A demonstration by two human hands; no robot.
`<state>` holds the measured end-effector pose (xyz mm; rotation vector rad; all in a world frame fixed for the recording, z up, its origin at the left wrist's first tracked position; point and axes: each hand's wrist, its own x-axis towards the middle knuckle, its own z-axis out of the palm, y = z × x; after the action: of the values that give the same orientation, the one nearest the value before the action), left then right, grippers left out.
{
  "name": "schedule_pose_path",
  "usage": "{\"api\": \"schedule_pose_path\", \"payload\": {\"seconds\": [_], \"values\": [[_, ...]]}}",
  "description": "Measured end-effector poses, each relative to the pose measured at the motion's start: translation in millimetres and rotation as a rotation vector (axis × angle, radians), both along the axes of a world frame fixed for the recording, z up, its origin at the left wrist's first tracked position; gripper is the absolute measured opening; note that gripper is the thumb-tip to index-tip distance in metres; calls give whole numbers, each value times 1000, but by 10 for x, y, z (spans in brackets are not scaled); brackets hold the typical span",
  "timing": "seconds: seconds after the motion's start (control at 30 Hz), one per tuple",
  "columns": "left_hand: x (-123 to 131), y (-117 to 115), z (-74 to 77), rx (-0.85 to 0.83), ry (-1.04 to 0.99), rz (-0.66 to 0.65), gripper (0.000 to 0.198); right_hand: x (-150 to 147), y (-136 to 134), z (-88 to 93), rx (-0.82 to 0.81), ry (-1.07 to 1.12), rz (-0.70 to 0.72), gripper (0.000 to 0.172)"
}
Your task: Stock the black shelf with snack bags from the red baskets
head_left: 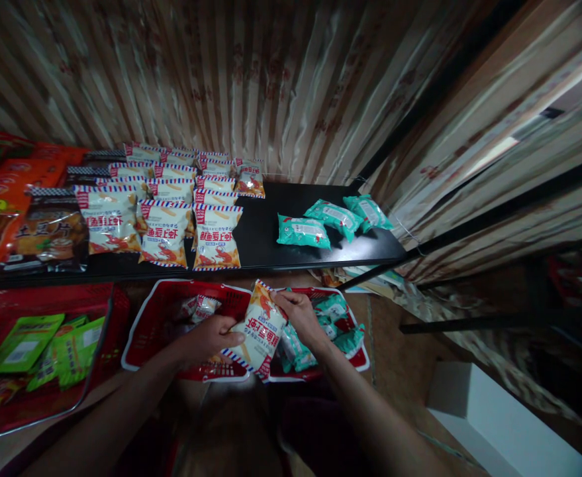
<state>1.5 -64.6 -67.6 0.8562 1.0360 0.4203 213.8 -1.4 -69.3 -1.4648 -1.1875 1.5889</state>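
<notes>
1. Head view looks down on a snack bag (258,331), white with red-and-blue striped edges and a shrimp picture. It is held tilted in the air, just above two red baskets and below the front edge of a black shelf (261,232).
2. The left hand (211,338) is closed on the bag's lower left side, thumb across the front. The right hand (300,315) pinches the upper right edge near the top corner. Both are clamped on the same bag.
3. The left basket (142,324) sits under the left hand and holds a few more bags of this kind. The right basket (360,361) holds teal packets (295,348) just beside the right wrist.
4. On the shelf, rows of matching bags (164,232) lie left of the middle. Three more teal packs (320,222) lie apart on the right.
5. The bag looks light and puffed with air, its film slick and crinkly. The contents are probably brittle, so a squeeze on the middle could crush them. The flat sealed edges look like the firmest places to grip.
6. A larger crate (106,311) with green packets (47,344) stands well apart at the left.
</notes>
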Motion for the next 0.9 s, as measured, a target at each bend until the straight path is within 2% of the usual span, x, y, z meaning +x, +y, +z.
{"api": "schedule_pose_path", "payload": {"seconds": [0.17,0.27,0.37,0.47,0.57,0.67,0.77,0.9], "values": [[-38,43,89,56,18,49,38,17,-29,54,-35,41,-38,37],[-35,88,166,61,78,184,41,34,-94,50,-80,71,-75,38],[-47,134,191,44,179,391,46,37,-235,36,-161,93,-80,35],[-95,164,163,70,236,514,51,27,-457,33,-347,196,-45,33],[-158,178,132,114,236,493,49,7,-712,35,-571,352,26,34],[-217,200,142,122,224,459,44,-27,-915,33,-686,396,108,35],[-282,243,200,136,200,384,35,-78,-1002,38,-735,437,93,36],[-390,298,292,154,214,298,33,-152,-958,70,-691,481,-6,35]]}}
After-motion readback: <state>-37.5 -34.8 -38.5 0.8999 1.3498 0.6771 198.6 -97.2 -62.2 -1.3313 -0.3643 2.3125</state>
